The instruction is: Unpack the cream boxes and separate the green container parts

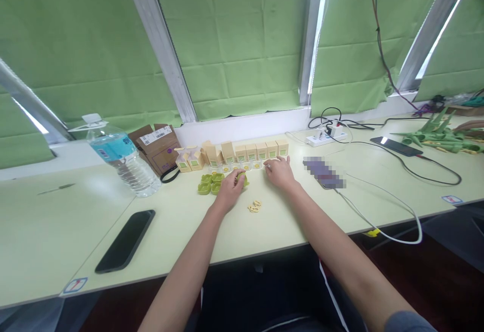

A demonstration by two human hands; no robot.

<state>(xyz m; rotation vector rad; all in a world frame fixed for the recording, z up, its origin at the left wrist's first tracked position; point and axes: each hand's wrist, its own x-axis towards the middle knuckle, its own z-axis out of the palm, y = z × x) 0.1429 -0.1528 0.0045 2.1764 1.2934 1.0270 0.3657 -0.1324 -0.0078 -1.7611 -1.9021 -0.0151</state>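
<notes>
My left hand [229,191] is closed, its fingers curled around a small green moulded piece [246,181] that is partly hidden behind them. Just left of it, several similar green cup-shaped pieces [204,188] sit together on the table. My right hand [280,172] has its fingers bent and pinched beside the right end of a row of small clear pieces with yellow centres [257,164]; whatever lies between those fingertips is too small to make out. A little pile of pale yellow pieces [254,206] rests on the tabletop between my forearms.
Behind my hands stands a row of small cream boxes [261,151], some with raised flaps. To the left are a water bottle [130,163], a brown carton [159,151] and a black phone [125,241]. A cabled phone [323,173] and a power strip [325,137] lie right.
</notes>
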